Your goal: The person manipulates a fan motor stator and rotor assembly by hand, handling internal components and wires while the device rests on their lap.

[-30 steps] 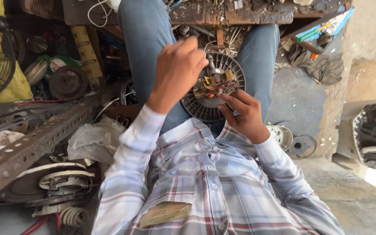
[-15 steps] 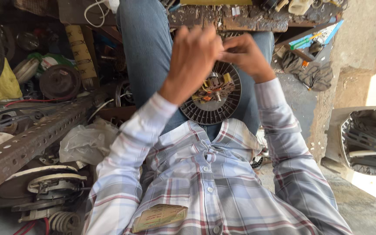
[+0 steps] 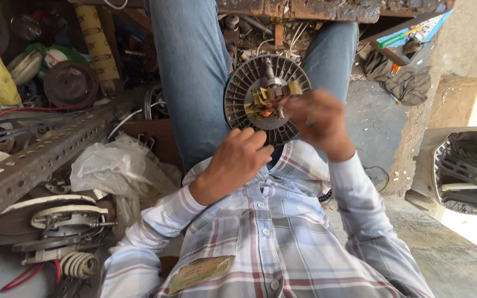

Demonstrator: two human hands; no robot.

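Observation:
A round grey finned motor part (image 3: 238, 94) with a shaft and yellow-brown pieces at its centre rests between my knees, on my blue jeans. My left hand (image 3: 238, 160) sits at its lower rim, fingers curled against the edge. My right hand (image 3: 318, 121), blurred from motion, is at the part's right side near the centre pieces; whether it grips anything I cannot make out.
A perforated rusty metal angle bar (image 3: 34, 160) runs along the left, with a crumpled plastic bag (image 3: 114, 165), pulleys, springs and wires around it. A worn wooden bench edge (image 3: 327, 8) lies ahead. A concrete wall (image 3: 454, 72) and a fan grille (image 3: 470, 176) stand on the right.
My left hand has dropped from on top of the motor part to its lower rim, uncovering the centre. My right hand moved down to the part's right side.

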